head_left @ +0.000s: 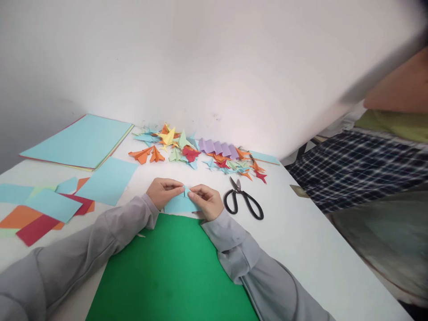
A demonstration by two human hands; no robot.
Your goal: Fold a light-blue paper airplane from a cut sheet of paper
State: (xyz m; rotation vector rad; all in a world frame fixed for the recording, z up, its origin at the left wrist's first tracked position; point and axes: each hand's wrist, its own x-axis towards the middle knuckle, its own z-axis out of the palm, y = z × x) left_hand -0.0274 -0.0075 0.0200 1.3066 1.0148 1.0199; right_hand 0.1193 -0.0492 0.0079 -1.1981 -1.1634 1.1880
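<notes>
Between my two hands is a light blue sheet of paper with a folded part at its top middle. My left hand pinches the fold from the left, thumb and fingers closed on it. From the other side my right hand grips the same paper, thumb near the fold. The paper lies just beyond the far edge of a large green sheet, which stretches toward me under my forearms. Black-handled scissors rest to the right of my right hand, blades slightly apart and pointing away.
Folded paper planes in several colours are heaped along the wall, with a pleated purple paper among them. Loose coloured pieces lie at left, below a stack of large sheets. A person is beyond the table's right edge.
</notes>
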